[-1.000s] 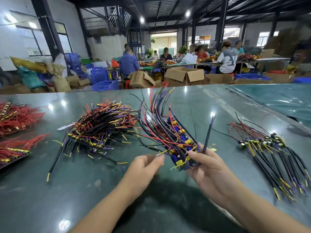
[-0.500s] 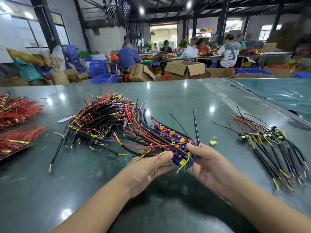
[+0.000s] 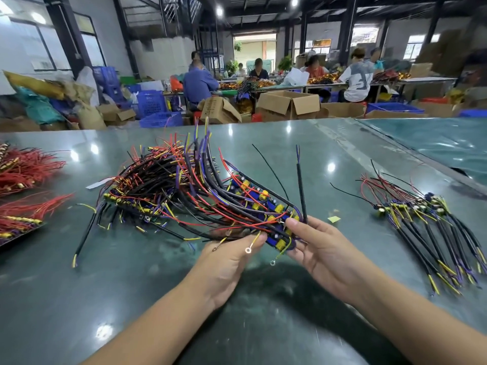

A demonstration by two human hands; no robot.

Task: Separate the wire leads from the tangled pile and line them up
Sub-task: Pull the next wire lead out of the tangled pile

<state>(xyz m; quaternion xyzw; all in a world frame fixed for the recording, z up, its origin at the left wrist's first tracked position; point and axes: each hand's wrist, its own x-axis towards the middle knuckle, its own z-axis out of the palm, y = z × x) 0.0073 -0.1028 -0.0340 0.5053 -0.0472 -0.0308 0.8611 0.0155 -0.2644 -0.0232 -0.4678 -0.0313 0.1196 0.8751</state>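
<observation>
A tangled pile of black, red, purple and yellow wire leads point(image 3: 147, 191) lies on the green table at centre left. A handful of leads with blue and yellow parts point(image 3: 253, 204) is held above the table between both hands, its wires fanning up and to the left over the pile. My left hand point(image 3: 232, 262) grips the bundle's near end from below. My right hand point(image 3: 319, 248) pinches the bundle's right end, with one black lead standing upright by its fingertips. A row of separated leads point(image 3: 432, 227) lies side by side on the right.
Two bunches of red leads point(image 3: 23, 169) lie at the table's left edge. A small yellow scrap point(image 3: 334, 219) sits right of my hands. A second green table point(image 3: 434, 143) adjoins at the far right. People and cardboard boxes point(image 3: 287, 104) fill the background.
The held bundle has dropped from upright to lying low and leftward over the pile. My left hand has closed in under its near end. The right hand stays on its right end.
</observation>
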